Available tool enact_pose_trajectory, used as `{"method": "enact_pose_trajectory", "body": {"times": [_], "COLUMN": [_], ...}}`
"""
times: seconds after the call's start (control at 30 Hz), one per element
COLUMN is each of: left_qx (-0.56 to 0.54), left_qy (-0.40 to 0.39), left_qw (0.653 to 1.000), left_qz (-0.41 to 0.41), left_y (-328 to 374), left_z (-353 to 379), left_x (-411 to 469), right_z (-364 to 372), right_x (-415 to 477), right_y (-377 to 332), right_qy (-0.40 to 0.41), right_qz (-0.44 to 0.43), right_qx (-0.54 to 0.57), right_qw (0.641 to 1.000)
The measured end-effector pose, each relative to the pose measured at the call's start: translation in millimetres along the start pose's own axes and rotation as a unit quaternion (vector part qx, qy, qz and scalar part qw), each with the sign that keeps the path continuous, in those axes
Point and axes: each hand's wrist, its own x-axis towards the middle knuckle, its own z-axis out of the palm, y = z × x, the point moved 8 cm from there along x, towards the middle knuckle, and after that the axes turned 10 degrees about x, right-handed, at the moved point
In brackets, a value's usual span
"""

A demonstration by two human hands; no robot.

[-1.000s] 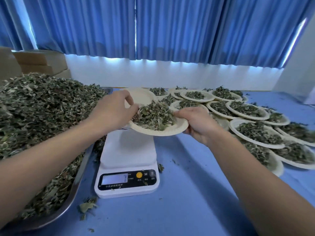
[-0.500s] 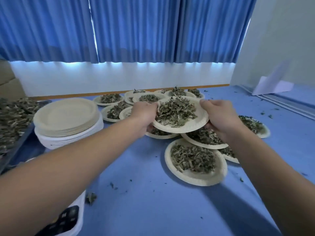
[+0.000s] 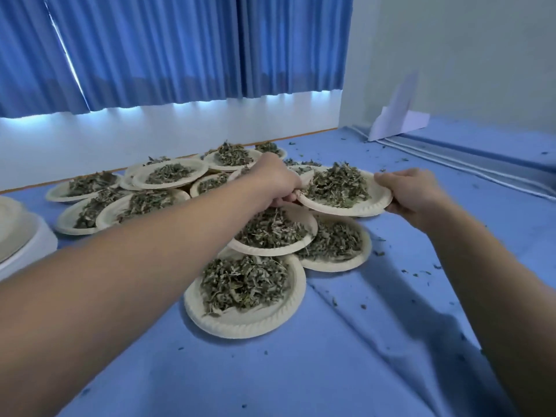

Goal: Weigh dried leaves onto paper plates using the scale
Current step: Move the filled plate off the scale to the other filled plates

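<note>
Plate [image 3: 370,206] of leaves [image 3: 337,185] is hovering over filled plates [image 3: 240,323]; your left hand [image 3: 276,182] and right hand [image 3: 412,191] are pinching opposite rims, holding it level so nothing spills.

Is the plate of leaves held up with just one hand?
No, the left hand grips one side of the leaf-filled plate and the right hand grips the opposite rim.

Left arm: stretched forward, forearm bare.
Left hand [image 3: 275,182]: knuckles up, fingers curled, pinching the left rim of the paper plate [image 3: 358,210].
Right arm: extended, angled inward.
Right hand [image 3: 412,192]: thumb on top, gripping the right rim.
</note>
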Motion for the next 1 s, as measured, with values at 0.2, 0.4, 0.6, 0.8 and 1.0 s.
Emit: {"method": "enact_pose_trajectory", "body": {"times": [0.2,0.4,0.6,0.8,1.0], "left_qx": [0.157,0.249,0.3,0.249,0.158], "left_qy": [-0.015,0.022,0.036,0.047,0.076], "left_qw": [0.987,0.966,0.948,0.958,0.964], "left_qz": [0.014,0.068,0.101,0.133,0.2], "left_y": [24.2,33.4,31.1,32.1,38.6], "left_z": [27.2,34.0,31.6,25.0,-0.9], "left_x": [9.5,11.2,3.1,-2.3,-27.8], "right_z": [-38.5,-49.9,-35.6,-27.5,60.9], "right_x": [10.9,12.8,12.8,-6.4,-57.6], "right_y": [16.8,30.1,31.4,9.7,-54.3], "right_qy": [0.054,0.093,0.069,0.097,-0.037], "right_qz": [0.011,0.019,0.006,-0.112,-0.295], "right_qx": [-0.07,-0.107,-0.175,-0.344,-0.292], "right_qw": [0.996,0.99,0.982,0.927,0.909]}}
